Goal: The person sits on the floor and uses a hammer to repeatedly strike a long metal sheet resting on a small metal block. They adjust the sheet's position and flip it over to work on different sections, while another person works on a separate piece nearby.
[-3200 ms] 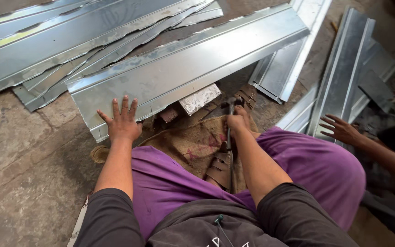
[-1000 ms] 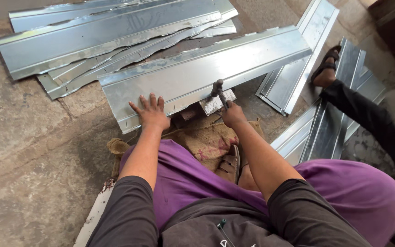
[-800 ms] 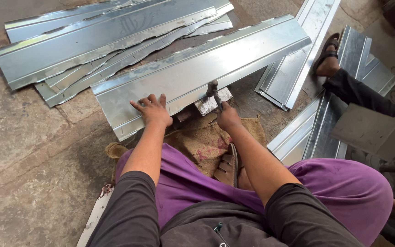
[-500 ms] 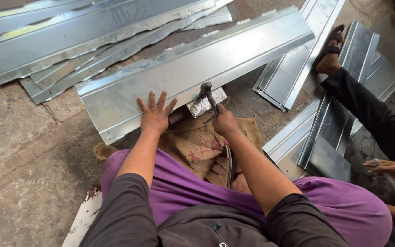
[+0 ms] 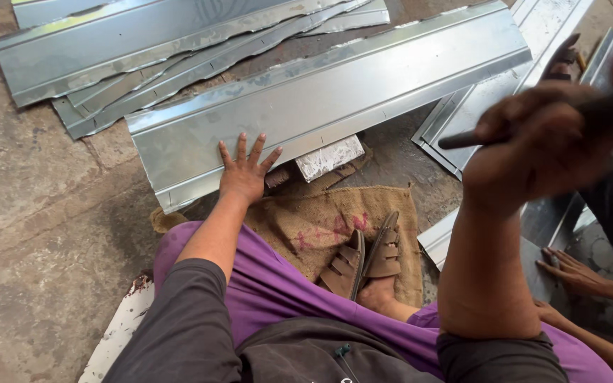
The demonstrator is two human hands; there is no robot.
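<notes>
Left hand point(image 5: 244, 174) is laid flat, fingers spread, on the near edge of a long metal sheet point(image 5: 335, 106); nothing is gripped, the sheet is only pressed down. The sheet is laid on the concrete floor point(image 5: 30, 213), running diagonally from lower left to upper right, with a crease along its length. Right hand point(image 5: 540, 145) is raised well above the floor, close to the camera and blurred; its grip is closed around a dark tool handle point(image 5: 462, 138), of which only the stub end is seen clearly, so the tool's head cannot be told. A small pale block point(image 5: 329, 157) is seen just under the sheet's near edge, right of the left hand. A burlap sack point(image 5: 321, 223) is spread on the floor below it, and a sandalled foot point(image 5: 363, 259) is rested on the sack. More metal sheets point(image 5: 143, 57) are stacked at upper left, and further ones point(image 5: 533, 42) are piled at right. Another person's hands point(image 5: 569, 273) are seen at lower right, resting on a sheet there, well apart from the held tool.
</notes>
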